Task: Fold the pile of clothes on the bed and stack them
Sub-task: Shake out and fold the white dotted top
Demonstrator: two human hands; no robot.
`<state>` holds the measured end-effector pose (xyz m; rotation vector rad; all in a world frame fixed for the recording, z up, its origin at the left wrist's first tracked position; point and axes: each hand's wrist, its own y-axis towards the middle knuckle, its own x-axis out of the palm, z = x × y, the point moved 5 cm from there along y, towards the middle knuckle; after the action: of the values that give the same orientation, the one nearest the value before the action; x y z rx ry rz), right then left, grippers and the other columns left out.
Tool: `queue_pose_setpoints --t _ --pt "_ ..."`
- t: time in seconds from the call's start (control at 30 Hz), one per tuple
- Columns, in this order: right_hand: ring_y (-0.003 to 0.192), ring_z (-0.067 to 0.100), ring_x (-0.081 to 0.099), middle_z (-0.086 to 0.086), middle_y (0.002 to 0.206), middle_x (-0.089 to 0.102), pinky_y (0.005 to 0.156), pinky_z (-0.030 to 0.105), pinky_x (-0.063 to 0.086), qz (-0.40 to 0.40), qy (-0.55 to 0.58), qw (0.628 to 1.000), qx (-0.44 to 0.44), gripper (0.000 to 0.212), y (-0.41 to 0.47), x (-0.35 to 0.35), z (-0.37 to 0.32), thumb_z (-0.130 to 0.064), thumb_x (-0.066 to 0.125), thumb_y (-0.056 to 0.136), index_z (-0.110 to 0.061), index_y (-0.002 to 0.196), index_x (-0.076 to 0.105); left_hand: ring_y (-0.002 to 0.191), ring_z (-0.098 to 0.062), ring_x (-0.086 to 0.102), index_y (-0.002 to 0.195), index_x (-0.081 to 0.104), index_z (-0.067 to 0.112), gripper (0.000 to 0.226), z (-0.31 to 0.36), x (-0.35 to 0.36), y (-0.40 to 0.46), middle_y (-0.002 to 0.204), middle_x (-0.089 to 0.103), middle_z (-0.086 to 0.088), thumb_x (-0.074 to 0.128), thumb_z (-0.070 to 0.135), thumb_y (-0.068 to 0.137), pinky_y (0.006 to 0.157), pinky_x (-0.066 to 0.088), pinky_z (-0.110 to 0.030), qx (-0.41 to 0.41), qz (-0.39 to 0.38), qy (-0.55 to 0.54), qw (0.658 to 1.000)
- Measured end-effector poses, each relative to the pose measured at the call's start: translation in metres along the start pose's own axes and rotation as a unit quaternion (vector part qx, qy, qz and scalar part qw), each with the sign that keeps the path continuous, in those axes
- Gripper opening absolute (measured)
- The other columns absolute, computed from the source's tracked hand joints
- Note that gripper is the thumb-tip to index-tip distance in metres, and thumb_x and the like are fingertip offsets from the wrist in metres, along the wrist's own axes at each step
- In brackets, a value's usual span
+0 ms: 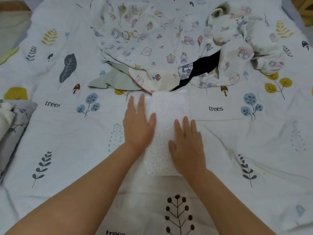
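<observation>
Folded white dotted garment (165, 133) is laid on the bed (237, 150), just before the unfolded pile of clothes (160, 48); it is pressed flat by both hands — the left hand (138, 124) is spread along its left edge, fingers straight; the right hand (187, 141) is laid open on its lower right part.

A folded white dotted garment (166, 133) lies flat before the unfolded pile (169, 48).
</observation>
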<state>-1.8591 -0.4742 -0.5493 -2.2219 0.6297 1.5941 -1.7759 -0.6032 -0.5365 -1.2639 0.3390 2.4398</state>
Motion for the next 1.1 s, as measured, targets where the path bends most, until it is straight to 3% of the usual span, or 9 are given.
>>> queue_pose_setpoints --t 0.07,0.13,0.23,0.33,0.5,0.7,0.83,0.93,1.1 --pt "0.137 0.021 -0.024 0.008 0.156 -0.015 0.114 0.046 -0.002 -0.138 -0.023 0.99 0.005 0.069 -0.005 0.024 0.007 -0.048 0.004 0.088 -0.018 0.149 -0.008 0.145 -0.025 0.001 0.15 0.002 0.027 0.064 -0.002 0.028 -0.008 0.158 -0.006 -0.008 0.035 0.042 0.097 0.116 0.01 -0.041 0.089 -0.115 0.073 0.987" --pt "0.129 0.015 -0.036 0.001 0.149 -0.033 0.114 0.046 -0.011 -0.181 -0.041 0.983 0.007 0.07 -0.007 0.038 0.012 -0.052 -0.013 0.077 -0.024 0.14 -0.027 0.145 -0.022 -0.009 0.148 -0.007 0.029 0.063 -0.018 0.054 -0.014 0.157 -0.014 -0.006 0.027 0.046 0.098 0.116 -0.001 -0.038 0.103 -0.225 0.12 0.961" --pt "0.132 0.015 -0.036 -0.003 0.142 -0.039 0.114 0.046 -0.012 -0.207 -0.041 0.977 0.013 0.06 -0.004 0.044 0.012 -0.05 0.002 0.093 -0.025 0.139 -0.028 0.144 -0.022 -0.014 0.147 -0.012 0.029 0.064 -0.029 0.064 -0.014 0.157 -0.016 -0.006 0.025 0.046 0.098 0.115 -0.006 -0.036 0.093 -0.257 0.136 0.952" --pt "0.142 0.02 -0.024 0.001 0.153 -0.027 0.115 0.043 -0.008 -0.198 0.013 0.98 0.023 0.063 0.0 0.035 0.011 -0.041 0.024 0.099 -0.024 0.149 -0.011 0.145 -0.026 -0.01 0.148 -0.01 0.026 0.071 -0.023 0.055 -0.017 0.157 -0.014 -0.01 0.031 0.05 0.096 0.116 -0.001 -0.039 0.062 -0.198 0.117 0.971" --pt "0.137 0.025 0.024 0.013 0.15 0.025 0.106 0.037 0.027 -0.054 0.26 0.944 0.195 0.06 0.011 -0.001 0.038 -0.025 0.045 0.094 -0.019 0.148 0.019 0.132 -0.031 0.032 0.148 0.003 0.019 0.091 -0.022 0.03 -0.037 0.144 0.029 -0.015 0.059 0.05 0.083 0.105 0.032 -0.043 -0.173 -0.13 -0.028 0.976" --pt "0.133 0.022 0.036 -0.004 0.148 0.034 0.109 0.046 0.034 -0.151 0.42 0.865 0.227 0.066 0.016 -0.002 0.039 -0.012 0.05 0.092 -0.033 0.147 0.021 0.14 -0.012 0.02 0.149 -0.006 0.027 0.093 -0.014 0.021 -0.035 0.157 0.009 0.01 0.063 0.021 0.087 0.104 0.021 -0.021 -0.125 -0.236 -0.233 0.935" --pt "0.137 0.016 0.032 -0.01 0.15 0.03 0.112 0.04 0.032 -0.169 0.433 0.867 0.179 0.067 0.014 -0.012 0.03 -0.005 0.051 0.091 -0.034 0.146 0.025 0.135 -0.002 0.018 0.149 0.003 0.033 0.088 -0.005 0.013 -0.035 0.156 0.009 0.013 0.058 0.003 0.088 0.097 0.02 -0.005 -0.112 -0.256 -0.28 0.919" --pt "0.126 0.02 0.047 -0.006 0.144 0.041 0.103 0.044 0.043 -0.171 0.442 0.862 0.179 0.066 0.01 -0.016 0.026 -0.004 0.052 0.09 -0.036 0.143 0.03 0.123 -0.009 0.041 0.145 0.024 0.035 0.075 -0.002 0.004 -0.036 0.153 0.022 0.011 0.054 -0.002 0.087 0.063 0.04 0.004 -0.109 -0.245 -0.27 0.925" --pt "0.13 0.021 0.043 -0.008 0.145 0.04 0.1 0.049 0.045 -0.17 0.447 0.865 0.154 0.066 0.0 -0.031 0.009 -0.007 0.055 0.088 -0.038 0.142 0.032 0.134 -0.001 0.025 0.143 0.03 0.034 0.072 0.0 -0.031 -0.043 0.15 0.028 0.012 0.056 0.001 0.085 0.101 0.021 -0.015 -0.092 -0.22 -0.253 0.938"
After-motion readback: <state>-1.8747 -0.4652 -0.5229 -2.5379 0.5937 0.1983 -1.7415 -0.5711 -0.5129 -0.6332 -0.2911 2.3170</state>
